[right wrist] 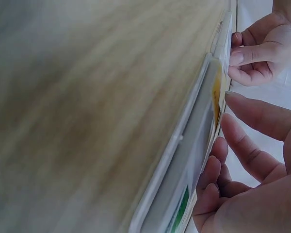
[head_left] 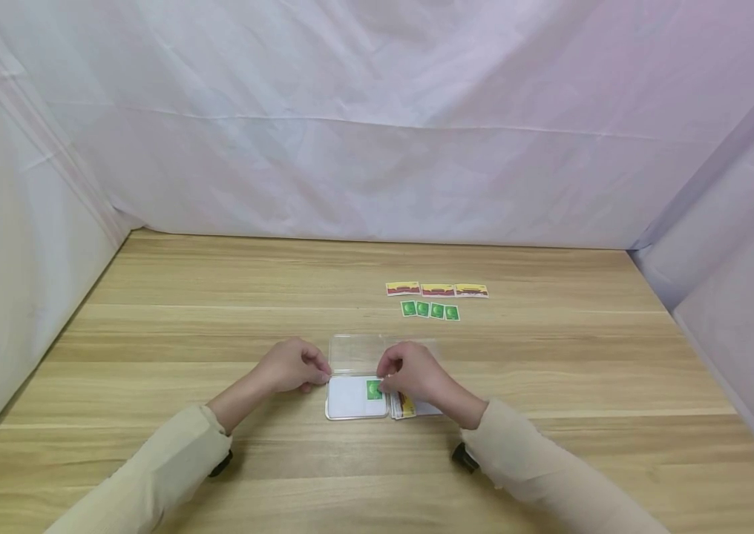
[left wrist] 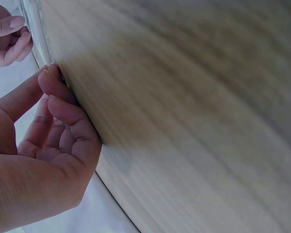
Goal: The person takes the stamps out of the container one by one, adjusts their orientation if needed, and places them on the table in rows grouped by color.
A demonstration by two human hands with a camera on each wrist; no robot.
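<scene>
Two clear plastic cases lie side by side with their lids folded back. The left case (head_left: 345, 410) has a white bed, on which a green stamp (head_left: 373, 390) lies near the right end. My left hand (head_left: 293, 366) pinches this case at its back left corner by the hinge, thumb and forefinger tips together. My right hand (head_left: 413, 371) is over the border of the cases, its thumb tip right at the green stamp's edge. In the right wrist view its thumb and forefinger stand apart. A yellow stamp (head_left: 407, 405) shows in the right case (head_left: 427, 409), partly hidden under that hand.
Beyond the cases, several green stamps (head_left: 423, 308) lie in a row on the wooden table (head_left: 217, 282). Behind them is a row of three yellow and red stamps (head_left: 438, 290). White cloth (head_left: 377, 170) hangs along the back and sides.
</scene>
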